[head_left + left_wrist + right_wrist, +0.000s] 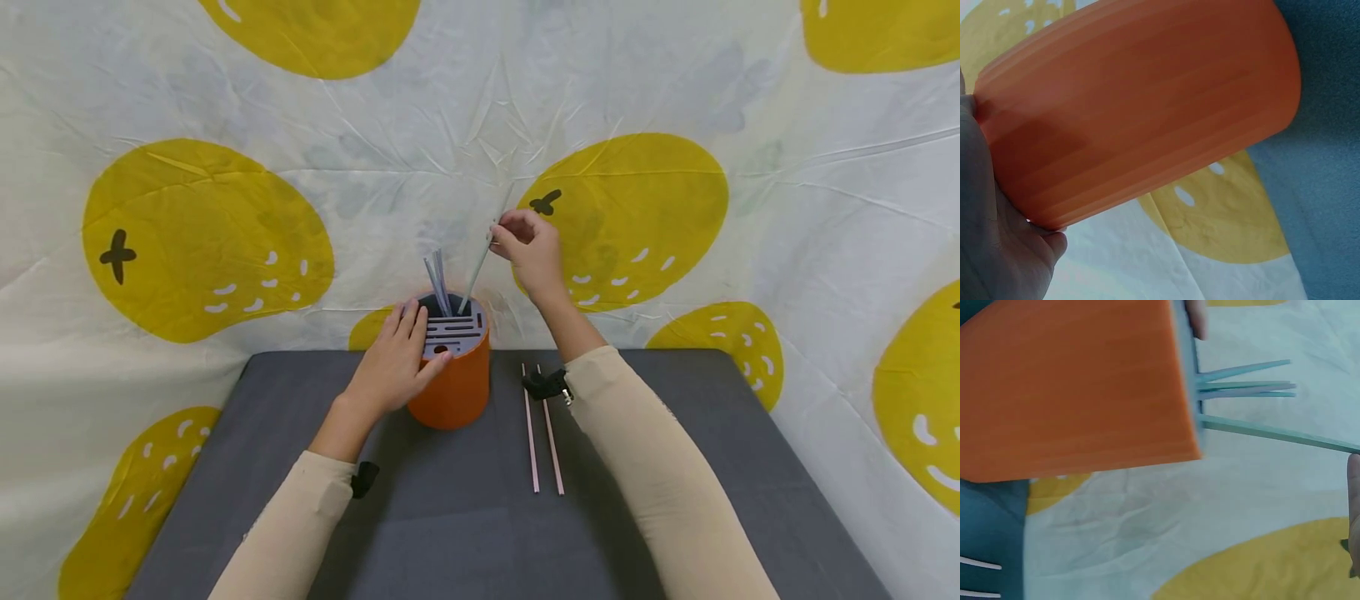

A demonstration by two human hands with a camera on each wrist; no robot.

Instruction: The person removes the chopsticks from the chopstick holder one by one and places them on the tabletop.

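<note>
An orange round holder with a grey slotted lid stands on the dark grey mat. My left hand rests on its left side and top, thumb curled over the lid edge; the left wrist view shows the orange holder wall against my left palm. My right hand pinches a pale green stick whose lower end sits in the lid. Several blue-grey sticks stand in the holder; the right wrist view shows these sticks and the green stick.
Two pink sticks lie side by side on the mat right of the holder, under my right forearm. A white cloth with yellow fruit shapes covers the backdrop and the surface around the mat.
</note>
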